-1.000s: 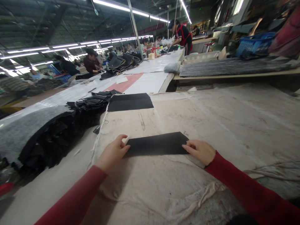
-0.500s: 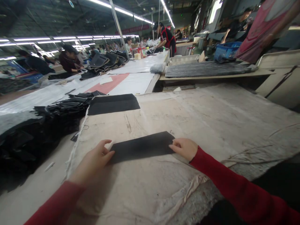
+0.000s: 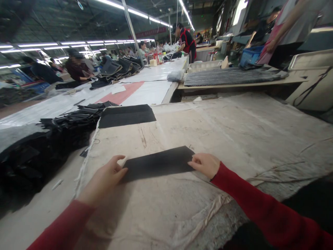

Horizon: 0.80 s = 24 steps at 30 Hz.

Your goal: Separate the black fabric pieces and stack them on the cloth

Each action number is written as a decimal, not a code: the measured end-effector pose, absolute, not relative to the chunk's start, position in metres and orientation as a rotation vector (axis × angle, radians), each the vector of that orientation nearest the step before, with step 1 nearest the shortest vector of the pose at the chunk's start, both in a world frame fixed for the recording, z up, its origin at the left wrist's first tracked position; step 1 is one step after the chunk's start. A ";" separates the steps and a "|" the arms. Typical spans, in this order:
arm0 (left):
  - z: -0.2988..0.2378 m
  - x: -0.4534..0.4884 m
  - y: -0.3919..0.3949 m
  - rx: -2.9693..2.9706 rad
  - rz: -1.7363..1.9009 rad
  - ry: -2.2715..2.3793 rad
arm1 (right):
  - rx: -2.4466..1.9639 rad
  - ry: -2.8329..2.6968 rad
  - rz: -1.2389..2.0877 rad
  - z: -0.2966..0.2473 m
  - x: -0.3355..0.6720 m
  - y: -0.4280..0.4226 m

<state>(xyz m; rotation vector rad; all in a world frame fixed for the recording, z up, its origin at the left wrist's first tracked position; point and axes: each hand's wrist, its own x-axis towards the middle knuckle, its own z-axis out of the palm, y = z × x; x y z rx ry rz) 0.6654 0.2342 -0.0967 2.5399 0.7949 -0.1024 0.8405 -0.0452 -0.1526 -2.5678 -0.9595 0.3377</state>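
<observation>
Strip (image 3: 160,163), black and single, has one end pinched by right hand (image 3: 206,165); left hand (image 3: 106,177) touches the other, grip unclear.

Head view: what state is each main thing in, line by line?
Black oblong fabric piece, spread out, smooth
Left hand, at piece's left end, grip unclear
Right hand, pinching piece's right end
Black zigzag-edged fabric rectangle, lying flat
Black fabric heap, loosely piled
Beige cloth table cover, stained, creased
White ceiling tube lights, lit
</observation>
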 end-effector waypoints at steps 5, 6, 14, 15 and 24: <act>-0.098 0.666 0.235 2.566 -0.092 0.770 | -2.575 -0.978 0.323 -0.152 0.840 -0.045; -0.097 0.666 0.235 2.576 -0.098 0.763 | -2.578 -0.984 0.321 -0.152 0.839 -0.045; -0.082 0.666 0.229 2.806 -0.136 0.732 | -2.559 -1.039 0.349 -0.149 0.842 -0.044; -0.080 0.667 0.229 2.825 -0.132 0.715 | -2.534 -1.063 0.325 -0.149 0.843 -0.043; -0.070 0.692 0.246 2.823 -0.401 0.312 | -2.378 -1.234 0.513 -0.142 0.864 -0.030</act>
